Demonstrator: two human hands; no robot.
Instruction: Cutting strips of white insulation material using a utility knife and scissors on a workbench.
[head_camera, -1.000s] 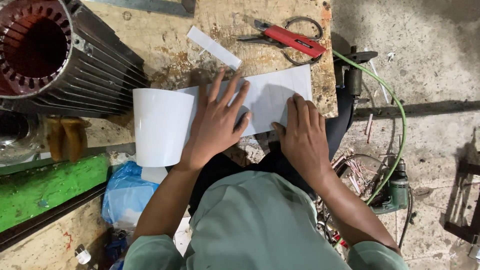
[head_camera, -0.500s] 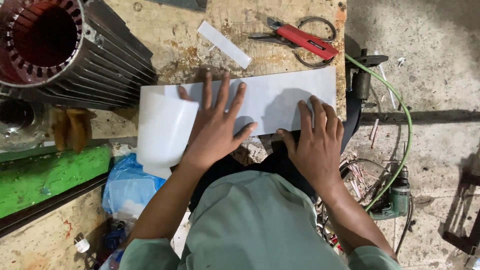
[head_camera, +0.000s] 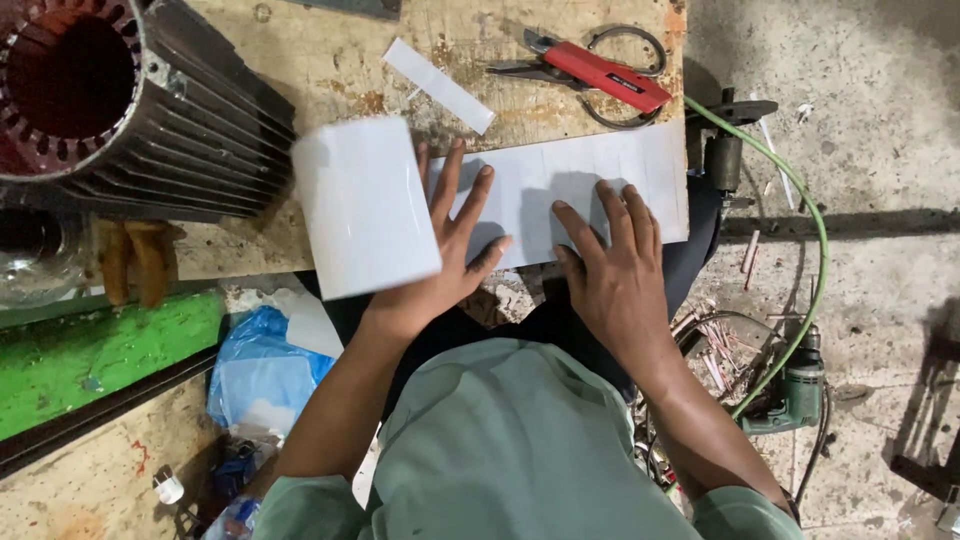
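Both hands press flat on a white sheet (head_camera: 590, 185) lying on the wooden bench (head_camera: 330, 70): left hand (head_camera: 440, 250) beside the sheet's rolled end (head_camera: 362, 205), right hand (head_camera: 615, 265) further along. Red-handled scissors (head_camera: 600, 72) and a paper strip (head_camera: 438, 85) lie beyond; a ribbed motor stator (head_camera: 130, 110) rests at left.

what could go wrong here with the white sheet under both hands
1. The white paper sheet has its rolled end raised and blurred beside the left hand; it could curl and slip from under the palms.
2. The sheet's right edge reaches the worn wooden board's edge, so the right hand may crease it there.
3. The red-handled scissors lie open just beyond the sheet, close to the fingertips.
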